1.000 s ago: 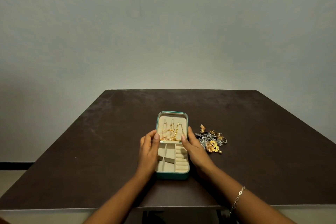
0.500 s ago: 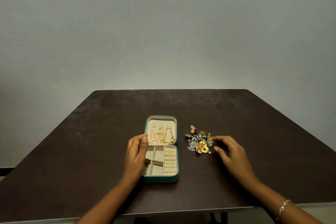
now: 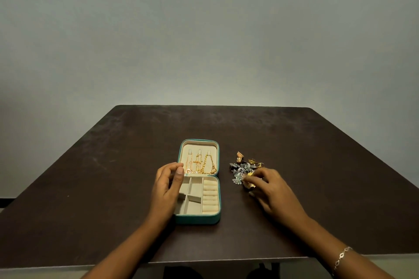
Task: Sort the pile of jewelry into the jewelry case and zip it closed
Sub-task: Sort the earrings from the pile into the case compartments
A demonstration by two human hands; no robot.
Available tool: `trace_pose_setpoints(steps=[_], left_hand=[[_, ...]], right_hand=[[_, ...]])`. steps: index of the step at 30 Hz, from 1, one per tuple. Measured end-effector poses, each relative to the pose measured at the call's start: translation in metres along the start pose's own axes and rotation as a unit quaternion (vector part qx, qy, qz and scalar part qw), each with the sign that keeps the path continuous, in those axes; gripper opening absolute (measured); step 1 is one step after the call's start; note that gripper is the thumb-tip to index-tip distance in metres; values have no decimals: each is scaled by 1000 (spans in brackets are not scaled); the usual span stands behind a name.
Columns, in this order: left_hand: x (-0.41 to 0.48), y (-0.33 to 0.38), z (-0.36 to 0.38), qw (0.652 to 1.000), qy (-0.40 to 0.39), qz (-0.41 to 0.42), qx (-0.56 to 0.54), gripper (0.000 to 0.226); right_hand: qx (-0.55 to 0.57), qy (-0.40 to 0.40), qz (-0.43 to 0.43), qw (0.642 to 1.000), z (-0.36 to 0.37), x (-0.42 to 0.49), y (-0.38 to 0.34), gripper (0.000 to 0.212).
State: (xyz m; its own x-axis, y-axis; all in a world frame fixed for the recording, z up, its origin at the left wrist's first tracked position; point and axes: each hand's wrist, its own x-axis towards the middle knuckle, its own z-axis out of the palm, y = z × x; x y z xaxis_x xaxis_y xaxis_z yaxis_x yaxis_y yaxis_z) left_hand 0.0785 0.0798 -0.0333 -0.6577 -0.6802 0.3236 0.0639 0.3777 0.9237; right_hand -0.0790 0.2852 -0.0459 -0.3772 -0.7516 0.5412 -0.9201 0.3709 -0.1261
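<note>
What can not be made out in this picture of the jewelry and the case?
- Head view, jewelry pile: pieces too small and tangled to count.
- The right hand covers the pile's near edge; whether it pinches a piece cannot be told.
- The left hand, gripping the jewelry case, hides its left wall.

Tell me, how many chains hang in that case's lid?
3, side by side in the lid: left chain, middle chain, right chain. More may hide in the tangle.

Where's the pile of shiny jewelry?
In the head view, the jewelry pile lies on the dark table, just right of the open green case, at the right hand's fingertips.
</note>
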Motion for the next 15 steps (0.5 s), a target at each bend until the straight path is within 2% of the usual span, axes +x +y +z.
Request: trace_pose_setpoints(steps=[5,9,12,15], left_hand=[[1,-2,-1,1000,9,8,2,20],[1,0,-1,1000,11,0,-6,20],[0,2,-2,1000,6,-11,-20,17],[1,2,-2,1000,-1,-18,-22,16]], right_hand=[[-14,9,5,1000,-1,0,-3,21],[12,4,23,1000,-5,1,-6,15],[96,24,73,992,-10,2,-8,15],[225,21,140,964,-18,4,-10,14]])
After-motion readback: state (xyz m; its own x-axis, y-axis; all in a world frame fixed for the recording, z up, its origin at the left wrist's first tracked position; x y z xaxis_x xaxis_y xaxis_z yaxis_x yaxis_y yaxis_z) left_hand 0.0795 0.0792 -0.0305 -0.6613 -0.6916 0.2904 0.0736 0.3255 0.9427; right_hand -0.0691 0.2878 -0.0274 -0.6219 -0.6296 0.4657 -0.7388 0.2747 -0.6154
